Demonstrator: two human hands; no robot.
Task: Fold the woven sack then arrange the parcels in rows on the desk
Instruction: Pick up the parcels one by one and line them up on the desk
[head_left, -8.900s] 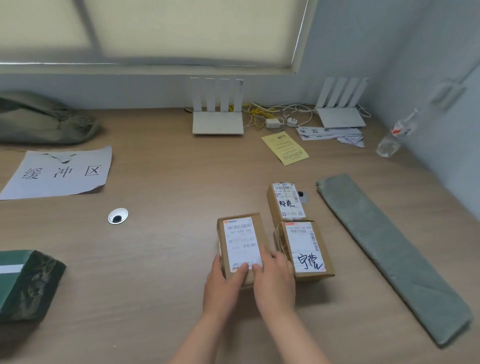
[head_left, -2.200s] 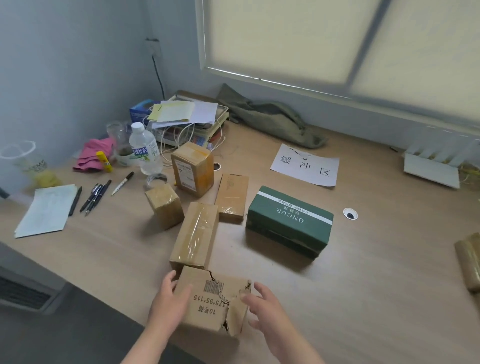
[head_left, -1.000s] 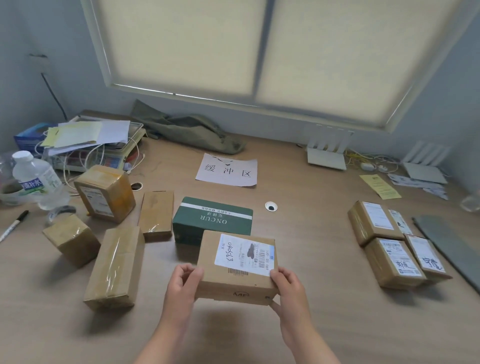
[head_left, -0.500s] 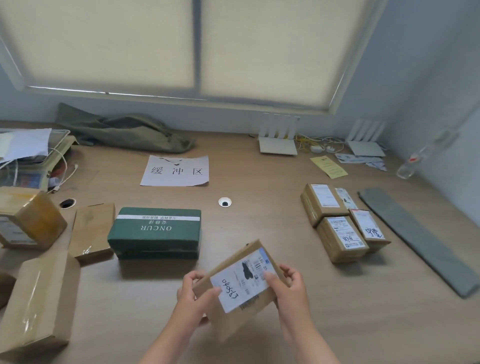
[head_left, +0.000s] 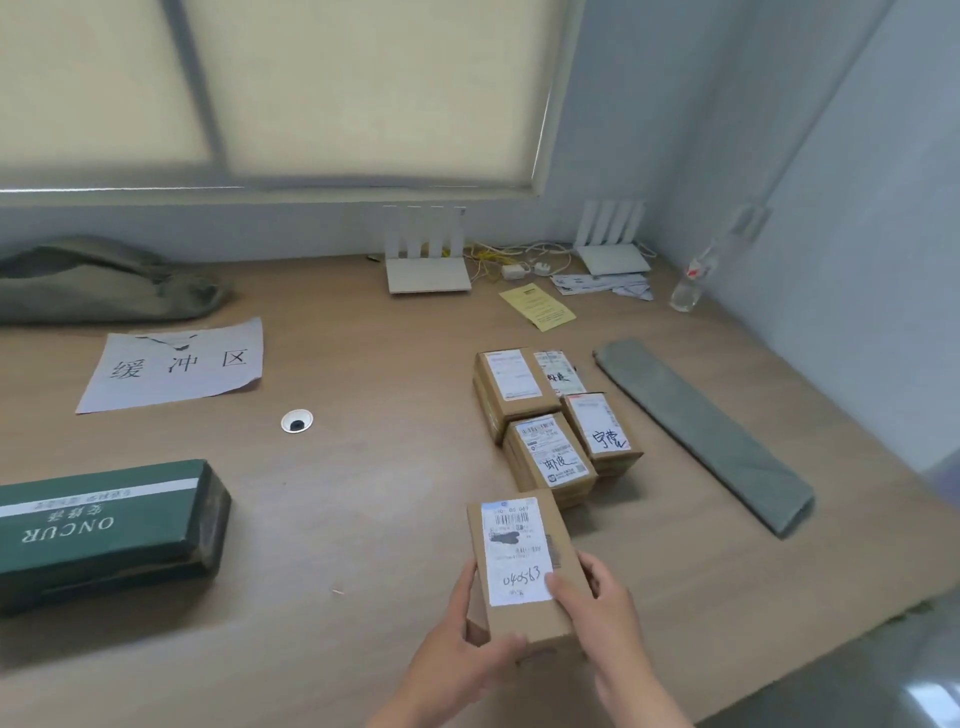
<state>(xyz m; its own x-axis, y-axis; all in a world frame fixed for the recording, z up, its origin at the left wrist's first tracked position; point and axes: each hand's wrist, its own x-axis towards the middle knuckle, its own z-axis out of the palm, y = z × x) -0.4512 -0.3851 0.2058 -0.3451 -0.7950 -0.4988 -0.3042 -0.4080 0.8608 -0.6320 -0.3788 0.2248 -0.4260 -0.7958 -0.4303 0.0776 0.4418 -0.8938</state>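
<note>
I hold a brown cardboard parcel (head_left: 519, 566) with a white label marked 04563, label up, just in front of the arranged group. My left hand (head_left: 462, 649) grips its near left corner and my right hand (head_left: 602, 613) grips its right side. Beyond it several labelled brown parcels (head_left: 550, 457) lie close together in two rows on the wooden desk (head_left: 374, 483). The grey-green woven sack (head_left: 701, 431) lies folded into a long flat strip to their right.
A green ONCUR box (head_left: 104, 525) lies at the left. A paper sign (head_left: 176, 364), a cable grommet (head_left: 297, 421), an olive bag (head_left: 98, 280), two white routers (head_left: 426, 260), a yellow slip (head_left: 537, 306) and a bottle (head_left: 696, 275) lie farther back. The desk's edge runs at right.
The view has swung right. I have turned the labelled parcel lengthwise and carried it rightward, close to the front of the arranged parcels.
</note>
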